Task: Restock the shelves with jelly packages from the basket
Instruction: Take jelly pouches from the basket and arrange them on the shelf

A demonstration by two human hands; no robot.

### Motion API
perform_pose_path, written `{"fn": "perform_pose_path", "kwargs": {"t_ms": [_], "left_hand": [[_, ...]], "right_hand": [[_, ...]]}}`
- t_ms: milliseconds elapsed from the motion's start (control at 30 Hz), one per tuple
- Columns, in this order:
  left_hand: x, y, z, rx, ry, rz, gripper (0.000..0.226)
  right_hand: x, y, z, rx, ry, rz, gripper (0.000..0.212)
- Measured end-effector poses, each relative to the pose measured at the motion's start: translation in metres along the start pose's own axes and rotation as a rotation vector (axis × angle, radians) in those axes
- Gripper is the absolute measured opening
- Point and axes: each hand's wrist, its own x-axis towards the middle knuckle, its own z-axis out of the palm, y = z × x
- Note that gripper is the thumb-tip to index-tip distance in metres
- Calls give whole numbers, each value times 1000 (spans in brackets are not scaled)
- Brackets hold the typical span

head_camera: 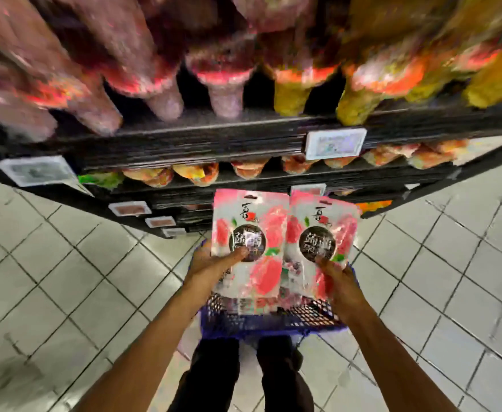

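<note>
A pale square-tiled floor runs under a black multi-tier shelving unit, whose upper rows are crowded with blurred pink and yellow pouches. One blue plastic mesh basket sits by the person's feet, with more packets inside. Two pink-and-white jelly packages are held upright above it, side by side with their edges touching. The left hand grasps the left package, and the right hand grasps the right package.

Two pink jelly packages upright, side by side above blue basket.
</note>
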Motion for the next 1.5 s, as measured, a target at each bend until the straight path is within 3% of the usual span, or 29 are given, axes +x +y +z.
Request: {"fn": "perform_pose_path", "kwargs": {"t_ms": [67,167,500,600,700,800,900,1133,1500], "left_hand": [[-34,49,-5,-10,-40,76,69],[-81,103,-10,-35,-75,170,88],[-194,229,-16,0,-72,501,62],[-215,269,-17,27,-94,609,73],[-232,302,-17,6,-126,681,61],[-244,326,-15,-20,-132,741,54],[-256,342,-14,-61,-137,810,51],[-274,380,-15,-131,-106,918,38],[-278,407,-24,-169,-23,945,38]], "right_hand": [[-36,-45,12,-65,-95,-40,55],[-83,-98,23,-99,-139,-94,52],[-195,-220,49,27,-144,-420,60],[-211,-257,56,21,-165,-521,56],[-227,-290,66,-17,-169,-599,67],[-244,-319,74,-101,-150,-722,66],[-258,-343,80,-56,-130,-815,45],[-281,-399,106,-43,-250,-973,50],[-282,-469,146,-119,-185,-1145,39]]}}
